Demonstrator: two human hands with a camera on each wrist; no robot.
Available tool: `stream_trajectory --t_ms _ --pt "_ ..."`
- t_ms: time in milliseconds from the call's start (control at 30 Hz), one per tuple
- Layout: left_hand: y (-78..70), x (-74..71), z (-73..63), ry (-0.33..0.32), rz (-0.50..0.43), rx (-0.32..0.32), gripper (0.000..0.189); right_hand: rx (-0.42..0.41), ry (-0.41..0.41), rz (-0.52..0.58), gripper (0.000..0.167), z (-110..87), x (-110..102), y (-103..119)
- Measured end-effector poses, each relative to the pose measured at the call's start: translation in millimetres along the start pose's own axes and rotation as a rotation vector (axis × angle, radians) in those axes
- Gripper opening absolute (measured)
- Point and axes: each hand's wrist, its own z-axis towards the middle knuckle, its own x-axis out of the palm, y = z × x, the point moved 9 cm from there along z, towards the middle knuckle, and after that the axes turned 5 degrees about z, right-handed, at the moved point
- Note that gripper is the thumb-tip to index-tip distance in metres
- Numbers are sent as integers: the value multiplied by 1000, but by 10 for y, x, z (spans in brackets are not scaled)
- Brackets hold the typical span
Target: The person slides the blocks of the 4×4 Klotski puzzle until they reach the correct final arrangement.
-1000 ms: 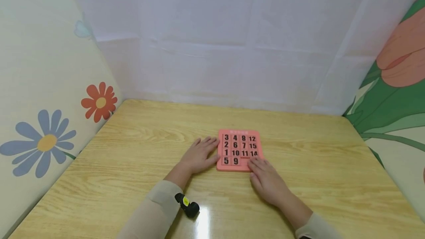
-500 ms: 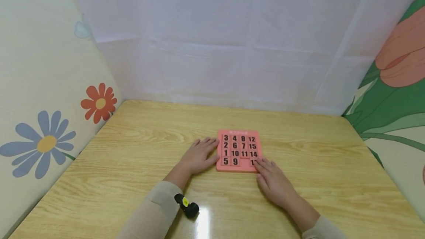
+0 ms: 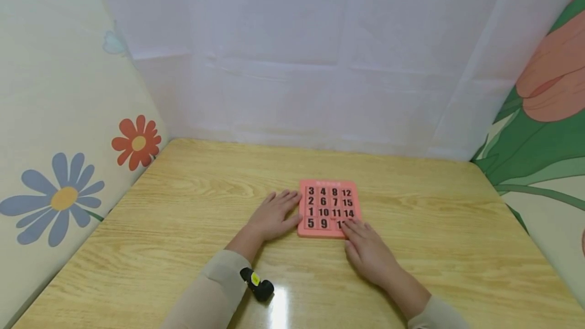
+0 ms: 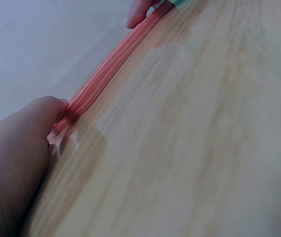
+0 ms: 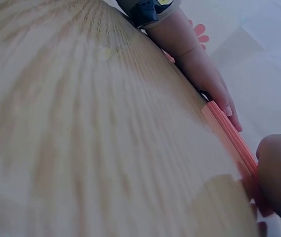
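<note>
A pink sliding number puzzle [image 3: 320, 233] lies flat on the table, its numbered tiles facing up. Against its left edge rests my left hand [image 3: 273, 217], fingers extended and thumb touching the lower part of that edge. My right hand [image 3: 372, 253] reaches in from the lower right, fingertips on a tile [image 3: 339, 224] in the bottom row. That tile's number begins with 1; fingers partly cover the rest. It sits between the third and fourth columns. In the left wrist view, the thumb [image 4: 46, 113] meets the puzzle's side. The right wrist view shows the puzzle's edge [image 5: 229, 133] between both hands.
The wood-grain table [image 3: 219, 176] extends around the puzzle on all sides. A white cloth [image 3: 292, 65] hangs behind it, with flower-printed panels at left and right. A black device [image 3: 258, 284] is strapped at my left sleeve.
My right hand shifted right, uncovering the bottom-right tile, then came back left with that tile sliding toward the gap beside the 9. My left hand stayed in place.
</note>
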Motion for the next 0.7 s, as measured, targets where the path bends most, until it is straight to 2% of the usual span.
stream_trajectory --t_ms 700 --pt "15 21 3 -5 7 -3 66 -35 -17 -3 43 40 38 97"
